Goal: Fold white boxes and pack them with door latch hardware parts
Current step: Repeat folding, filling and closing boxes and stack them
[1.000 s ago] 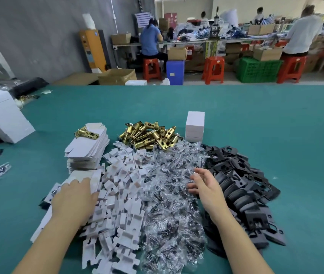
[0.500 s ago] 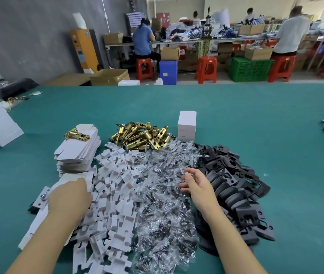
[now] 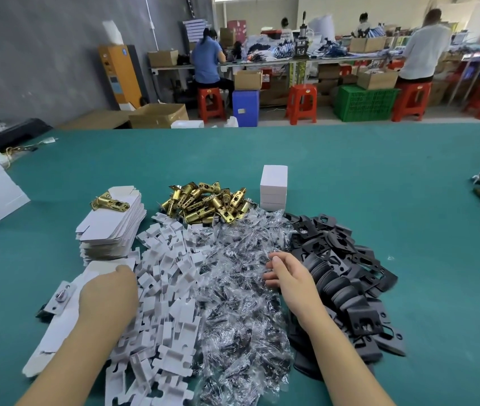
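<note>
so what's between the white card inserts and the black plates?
In the head view, the pile of clear screw bags lies between the white card inserts and black plates.

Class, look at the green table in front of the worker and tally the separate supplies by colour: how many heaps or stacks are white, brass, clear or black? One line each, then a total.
White: 3, the stack of flat white cardboard box blanks, the heap of white card inserts, the stack of folded white boxes
Brass: 1, the heap of brass latch bolts
Clear: 1, the heap of clear plastic screw bags
Black: 1, the heap of black plates
Total: 6
</note>
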### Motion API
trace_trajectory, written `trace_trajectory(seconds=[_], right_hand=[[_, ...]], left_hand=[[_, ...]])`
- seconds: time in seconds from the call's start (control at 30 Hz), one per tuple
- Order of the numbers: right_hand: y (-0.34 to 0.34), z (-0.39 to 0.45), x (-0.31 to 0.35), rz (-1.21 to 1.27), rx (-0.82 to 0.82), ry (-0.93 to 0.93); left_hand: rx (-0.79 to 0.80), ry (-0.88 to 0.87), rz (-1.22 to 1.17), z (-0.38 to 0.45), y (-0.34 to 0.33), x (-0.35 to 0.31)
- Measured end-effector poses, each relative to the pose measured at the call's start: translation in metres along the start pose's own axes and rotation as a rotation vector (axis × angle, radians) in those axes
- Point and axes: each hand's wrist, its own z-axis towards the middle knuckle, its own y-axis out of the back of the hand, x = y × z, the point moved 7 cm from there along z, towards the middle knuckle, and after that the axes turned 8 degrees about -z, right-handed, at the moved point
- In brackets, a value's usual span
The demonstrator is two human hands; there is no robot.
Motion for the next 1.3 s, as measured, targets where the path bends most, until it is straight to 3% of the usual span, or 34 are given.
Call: trace_trajectory(seconds=[0.13, 0.47, 0.53, 0.6, 0.67, 0.73, 0.83, 0.9, 0.97, 1.1, 1.23, 1.3], right_hand=[[0.0, 0.0, 0.0, 0.002, -0.004, -0.005], [-0.001, -0.003, 0.004, -0.014, 0.01, -0.012], [0.0, -0.002, 0.004, -0.03, 0.012, -0.008], [0.0, -0.002, 0.004, -0.028, 0.015, -0.008], [0.002, -0.003, 0.007, -0.001, 0.002, -0.003], [0.006, -0.006, 0.012, 0.049, -0.029, 0.028], [0.018, -0.008, 0.023, 0.122, -0.082, 0.061], [0.019, -0.009, 0.029, 0.23, -0.03, 0.026], [0.013, -0.01, 0.027, 0.477, 0.111, -0.097], [-0.003, -0.021, 0.029, 0.683, 0.381, -0.178], [-0.021, -0.028, 0.028, 0.727, 0.518, -0.204], [-0.024, -0.026, 0.028, 0.612, 0.545, -0.149]], left_hand=[[0.03, -0.033, 0.17, 0.001, -0.001, -0.005], [-0.014, -0.106, 0.015, -0.015, 0.033, -0.017], [-0.136, -0.142, -0.024, -0.026, 0.062, -0.029], [-0.364, -0.253, -0.204, -0.041, 0.103, -0.044], [-0.715, -0.454, -0.522, -0.063, 0.149, -0.057], [-0.793, -0.595, -0.959, -0.075, 0.175, -0.069], [-0.433, -0.474, -1.716, -0.055, 0.173, -0.094], [-0.148, -0.339, -1.977, -0.04, 0.152, -0.121], [0.002, -0.234, -2.027, -0.032, 0.129, -0.145], [0.038, -0.103, -2.043, -0.029, 0.095, -0.177], [0.057, -0.287, -1.84, -0.042, 0.091, -0.205], [0.125, -0.4, -1.82, -0.05, 0.089, -0.218]])
